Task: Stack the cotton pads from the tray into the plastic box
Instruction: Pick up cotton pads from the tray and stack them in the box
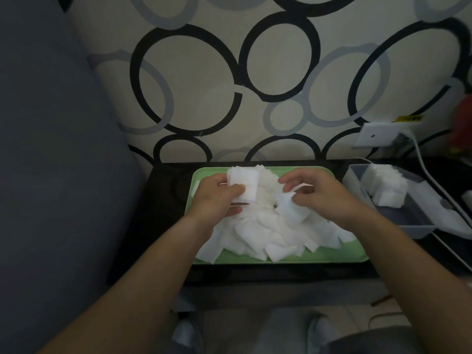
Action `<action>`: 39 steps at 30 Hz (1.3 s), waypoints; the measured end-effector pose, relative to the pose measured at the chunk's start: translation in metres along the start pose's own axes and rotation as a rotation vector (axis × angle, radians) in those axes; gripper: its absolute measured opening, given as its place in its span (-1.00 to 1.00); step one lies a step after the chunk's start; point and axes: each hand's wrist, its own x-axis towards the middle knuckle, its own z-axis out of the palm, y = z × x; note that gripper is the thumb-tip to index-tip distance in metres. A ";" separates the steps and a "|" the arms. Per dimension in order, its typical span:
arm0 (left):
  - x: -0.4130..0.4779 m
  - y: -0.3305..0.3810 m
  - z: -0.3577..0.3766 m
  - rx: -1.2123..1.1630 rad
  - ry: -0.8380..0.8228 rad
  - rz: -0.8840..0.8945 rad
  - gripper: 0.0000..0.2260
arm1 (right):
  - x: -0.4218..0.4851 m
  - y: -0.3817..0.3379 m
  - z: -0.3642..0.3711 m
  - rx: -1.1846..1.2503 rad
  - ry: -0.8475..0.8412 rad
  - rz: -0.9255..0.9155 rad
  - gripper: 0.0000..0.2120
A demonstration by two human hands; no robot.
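Both bare forearms are reaching forward over the black table. A loose heap of white square cotton pads is covering the pale green plastic tray, so most of the job seems to be waiting. Above it, the left hand is gripping a small squared stack of pads between thumb and curled fingers, while the right hand is pinching a few more pads. Farther right, the grey plastic box is holding a modest pile of pads at its far end.
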 end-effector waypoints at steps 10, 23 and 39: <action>0.003 -0.004 0.018 0.002 -0.034 -0.005 -0.78 | 0.003 0.011 -0.001 0.051 0.129 0.282 -0.74; -0.001 0.000 0.025 0.000 -0.100 -0.014 -0.89 | -0.004 -0.009 -0.006 0.543 -0.056 0.117 -0.66; -0.011 0.012 0.036 -0.152 -0.228 -0.114 -0.83 | -0.002 -0.019 0.009 0.227 0.190 0.124 -0.57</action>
